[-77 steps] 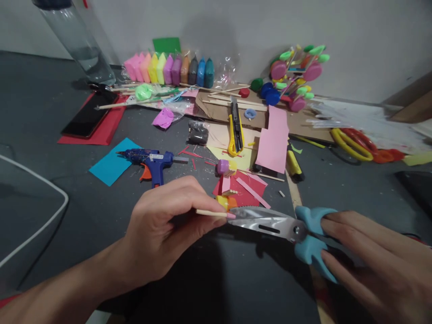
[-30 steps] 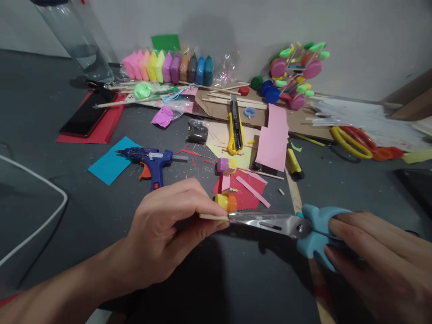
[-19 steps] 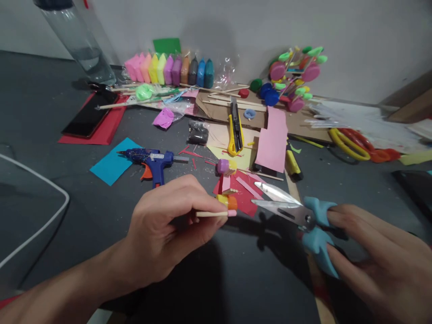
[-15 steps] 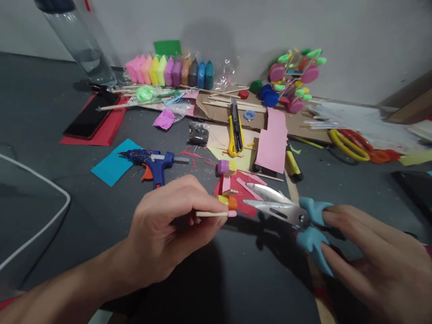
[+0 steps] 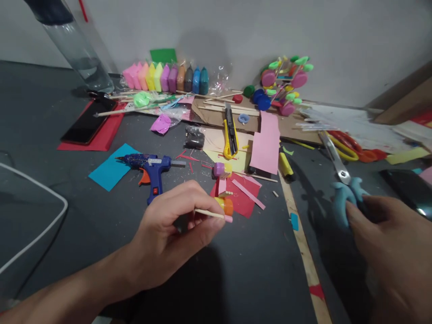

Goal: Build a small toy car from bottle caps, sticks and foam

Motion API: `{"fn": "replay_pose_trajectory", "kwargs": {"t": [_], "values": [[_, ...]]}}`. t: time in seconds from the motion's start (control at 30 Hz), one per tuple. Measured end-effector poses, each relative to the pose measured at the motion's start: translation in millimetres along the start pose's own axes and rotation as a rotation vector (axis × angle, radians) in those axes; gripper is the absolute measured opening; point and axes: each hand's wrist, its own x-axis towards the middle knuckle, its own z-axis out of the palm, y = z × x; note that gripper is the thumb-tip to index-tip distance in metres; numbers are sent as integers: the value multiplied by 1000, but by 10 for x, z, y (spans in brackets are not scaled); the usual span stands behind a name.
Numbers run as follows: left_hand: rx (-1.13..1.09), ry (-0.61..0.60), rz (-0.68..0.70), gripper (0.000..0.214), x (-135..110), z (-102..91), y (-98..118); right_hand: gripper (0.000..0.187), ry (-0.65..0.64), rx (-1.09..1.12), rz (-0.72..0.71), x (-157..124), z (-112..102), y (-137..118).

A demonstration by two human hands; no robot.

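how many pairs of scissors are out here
2 for sure: the blue-handled scissors in the right hand, and yellow and orange handles by the far right papers, which may be more than one pair.

No readable text.
White label on the blue glue gun (image 5: 150,163), left of centre, is too blurred to read; no brand, number or sign legible elsewhere.

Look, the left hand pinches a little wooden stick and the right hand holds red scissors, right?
Not quite: the head view shows the right hand holding blue-handled scissors, not red ones. The left hand does pinch a little wooden stick.
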Motion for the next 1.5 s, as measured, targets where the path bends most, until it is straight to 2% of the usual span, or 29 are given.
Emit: {"fn": "replay_pose_trajectory", "kwargs": {"t": [0.03,0.1,0.13,0.2,0.27,0.3,0.37,0.43,0.47,0.5,0.57,0.6,0.67,0.73,1.03,1.17,1.27,1.4,1.5], "values": [[-5,-12,-18,8,-3,4,1,40,-112,-110,121,38,-9,9],[-25,-31,-64,10,-7,9,14,43,-294,-252,277,98,-63,-47],[-39,-38,-91,11,-7,10,26,43,-378,-261,301,117,-99,-98],[-72,-46,-149,13,-7,15,56,41,-461,-238,300,131,-167,-206],[-100,-45,-209,14,-7,23,89,42,-449,-225,292,107,-223,-302],[-116,-42,-239,14,-7,30,103,42,-404,-217,297,80,-253,-348],[-144,-26,-288,15,-5,47,123,38,-209,-88,261,1,-337,-461],[-164,-9,-328,14,-1,65,131,26,40,231,87,-103,-467,-628],[-169,-2,-347,14,2,71,132,18,68,420,-85,-158,-549,-732],[-175,0,-364,14,5,74,131,13,48,572,-241,-210,-635,-847],[-186,-14,-392,14,8,71,128,21,-88,785,-552,-290,-798,-1086],[-192,-32,-396,15,9,64,127,25,-133,822,-640,-313,-861,-1199],[-205,-76,-396,14,7,47,128,26,-134,869,-786,-327,-933,-1388],[-218,-109,-385,13,6,32,129,21,-112,886,-845,-313,-933,-1510],[-160,-129,-351,17,40,34,88,12,-102,943,-818,-260,-740,-1590],[-153,-60,-394,16,26,11,89,17,-78,969,-732,-287,-694,-1531],[-412,4,-556,11,2,13,83,21,-85,1094,-612,-332,-668,-1516],[-922,-98,-843,7,5,59,52,23,-204,1294,-468,-397,-669,-1565],[-1107,-133,-1006,5,28,88,32,26,-241,1283,-424,-431,-670,-1592]]}}
